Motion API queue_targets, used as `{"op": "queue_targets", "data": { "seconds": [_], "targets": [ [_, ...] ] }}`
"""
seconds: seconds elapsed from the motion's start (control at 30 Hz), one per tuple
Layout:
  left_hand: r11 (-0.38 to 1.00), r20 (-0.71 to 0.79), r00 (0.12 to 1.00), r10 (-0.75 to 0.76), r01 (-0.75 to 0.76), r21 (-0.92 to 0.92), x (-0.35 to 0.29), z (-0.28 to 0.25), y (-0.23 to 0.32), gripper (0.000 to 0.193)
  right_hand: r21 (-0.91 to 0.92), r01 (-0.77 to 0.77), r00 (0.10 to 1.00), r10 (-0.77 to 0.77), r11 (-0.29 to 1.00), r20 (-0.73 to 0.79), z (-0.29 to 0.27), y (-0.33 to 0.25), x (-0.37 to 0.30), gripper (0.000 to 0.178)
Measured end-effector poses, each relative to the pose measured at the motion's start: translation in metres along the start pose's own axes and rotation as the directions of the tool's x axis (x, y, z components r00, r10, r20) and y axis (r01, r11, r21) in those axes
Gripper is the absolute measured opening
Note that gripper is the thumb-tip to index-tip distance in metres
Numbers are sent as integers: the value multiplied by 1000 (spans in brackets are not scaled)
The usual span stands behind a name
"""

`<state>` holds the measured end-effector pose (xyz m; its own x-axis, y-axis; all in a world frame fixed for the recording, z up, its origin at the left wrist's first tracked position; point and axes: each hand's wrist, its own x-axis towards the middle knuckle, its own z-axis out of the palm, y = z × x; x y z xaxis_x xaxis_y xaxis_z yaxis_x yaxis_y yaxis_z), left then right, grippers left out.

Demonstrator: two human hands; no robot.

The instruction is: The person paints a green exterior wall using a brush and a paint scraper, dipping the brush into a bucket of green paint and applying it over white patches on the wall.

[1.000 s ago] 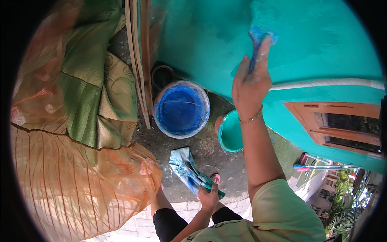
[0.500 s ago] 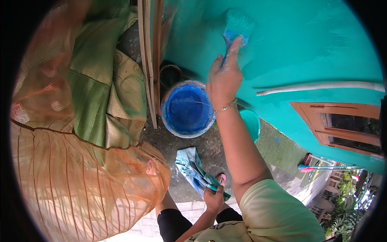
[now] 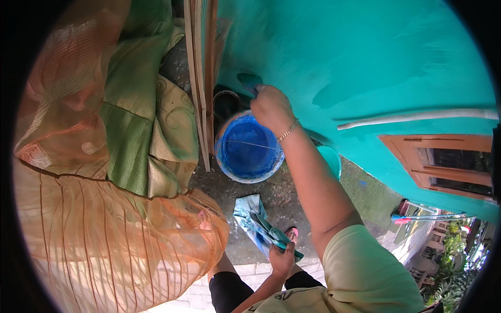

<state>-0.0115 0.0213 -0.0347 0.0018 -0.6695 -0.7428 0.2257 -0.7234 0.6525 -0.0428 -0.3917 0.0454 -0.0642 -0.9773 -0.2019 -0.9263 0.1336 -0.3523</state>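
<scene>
My right hand point(image 3: 271, 108) is stretched out and closed around a paintbrush point(image 3: 249, 81) whose turquoise bristles press low on the turquoise wall point(image 3: 365, 57), just above a blue bucket point(image 3: 248, 148). A thin bracelet circles that wrist. My left hand point(image 3: 282, 256) stays near my body and grips a paint-stained light blue rag point(image 3: 255, 221) that hangs over the dark ground.
Orange sheer cloth point(image 3: 104, 235) and green fabric point(image 3: 135, 125) cover the left side. Wooden slats point(image 3: 201, 78) lean against the wall by a dark can point(image 3: 227, 101). A turquoise tub point(image 3: 330, 159) sits behind my arm. A white pipe point(image 3: 417, 116) and wooden window frame point(image 3: 443, 161) lie right.
My right hand has swept the brush down and left along the wall, from high up to just above the blue bucket. The left hand still holds the rag.
</scene>
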Motion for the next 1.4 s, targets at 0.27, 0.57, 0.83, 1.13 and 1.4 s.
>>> {"op": "queue_targets", "data": {
  "seconds": [0.27,0.57,0.83,1.13,1.4],
  "targets": [
    [997,-2,999,-48,48,64,2,3,30,32,241,171,907,-57,955,-417,-73,-48,-16,32],
    [996,-5,1000,11,-10,93,5,7,17,16,38,198,668,-107,979,-737,-61,-12,-56,39],
    [993,32,999,-1,-3,117,2,6,7,21,277,-64,968,127,959,-218,12,73,-91,41],
    [980,12,996,-89,85,178,-6,8,-17,22,617,-632,740,600,468,302,-6,265,-241,42],
    [969,29,992,-123,114,221,-9,7,-46,19,-160,-555,815,572,816,91,100,359,-232,30]
  ]
}}
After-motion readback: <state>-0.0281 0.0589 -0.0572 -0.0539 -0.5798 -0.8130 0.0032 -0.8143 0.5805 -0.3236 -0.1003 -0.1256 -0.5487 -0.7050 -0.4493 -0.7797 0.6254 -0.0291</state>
